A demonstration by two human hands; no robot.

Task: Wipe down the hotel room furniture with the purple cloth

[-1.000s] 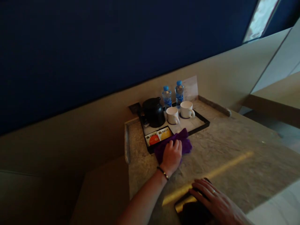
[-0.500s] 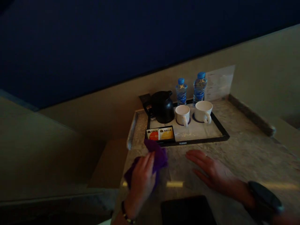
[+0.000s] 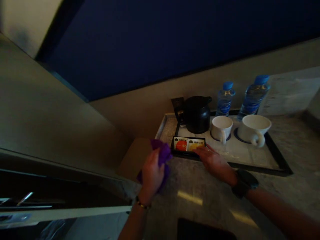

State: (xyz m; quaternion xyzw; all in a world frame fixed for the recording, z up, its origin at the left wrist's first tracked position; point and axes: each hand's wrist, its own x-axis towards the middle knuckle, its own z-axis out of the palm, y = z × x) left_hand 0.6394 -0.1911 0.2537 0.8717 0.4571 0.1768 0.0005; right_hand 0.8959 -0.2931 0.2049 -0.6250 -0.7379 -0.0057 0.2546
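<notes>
Purple cloth (image 3: 162, 154) sits bunched in our left hand (image 3: 152, 175), whose fingers are curled around it, just off the front left corner of the black tray (image 3: 260, 168) and over the left edge of the stone surface (image 3: 205, 193); we cannot tell whether the cloth's underside touches the stone. A second ago it was spread under the palm against the tray's front rim, and half a second ago it had already been drawn back to the left, so the wad has moved off the tray and to its side. Our right hand (image 3: 212, 161) has changed more: it lay flat on the bare surface half a second ago, and now it is open with the fingertips on the tray's front rim, right beside the small box of sachets (image 3: 189, 145), gripping nothing that we can see. By our judgement the wiping has paused while that hand comes to the tray. The left forearm rises from below, wrist bent, with a beaded bracelet (image 3: 142, 205); the right forearm comes in from the lower right, wearing a dark watch (image 3: 243, 183). On the tray stand a black kettle (image 3: 197, 114), two white cups (image 3: 221, 128) and, at the back, two water bottles (image 3: 225, 98).
</notes>
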